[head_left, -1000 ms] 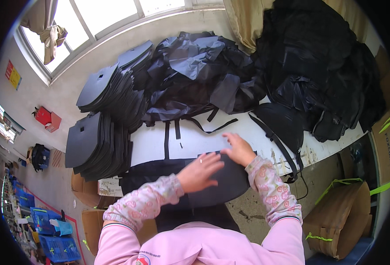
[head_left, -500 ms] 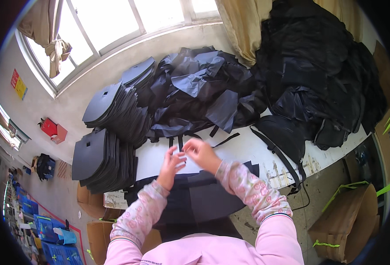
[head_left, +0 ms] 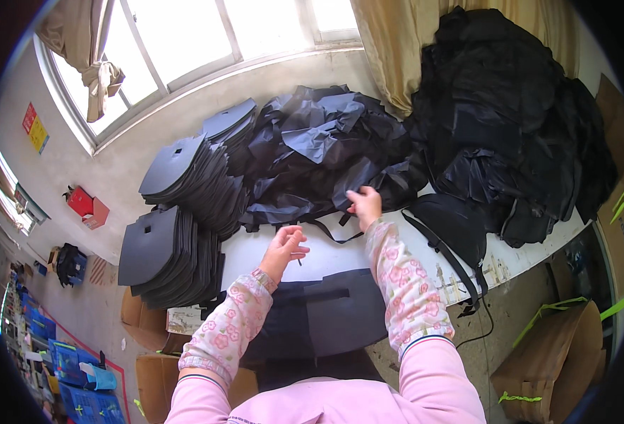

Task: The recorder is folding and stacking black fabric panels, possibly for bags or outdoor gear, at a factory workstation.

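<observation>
My right hand (head_left: 366, 206) reaches to the front edge of a heap of crumpled black fabric pieces (head_left: 312, 141). Its thumb and fingers pinch the edge of one loose black fabric piece (head_left: 353, 181). Lower and to the left, my left hand (head_left: 282, 253) hovers over the white table with curled fingers. A small dark tip shows below those fingers, too small to name. Flat black panels (head_left: 347, 311) lie at the table's near edge, between my forearms. A black strap (head_left: 334, 239) loops out from under the heap.
Stacks of stiff black panels with slots (head_left: 158, 247) stand on the left of the white table (head_left: 252, 251). A black backpack (head_left: 453, 222) lies on the right, before a tall pile of black bags (head_left: 509, 127). Cardboard boxes (head_left: 552, 360) stand on the floor.
My right hand has moved away from my left hand, rightward and farther out to the heap. The loose fabric piece there has shifted and folded. My left hand's fingers have curled in.
</observation>
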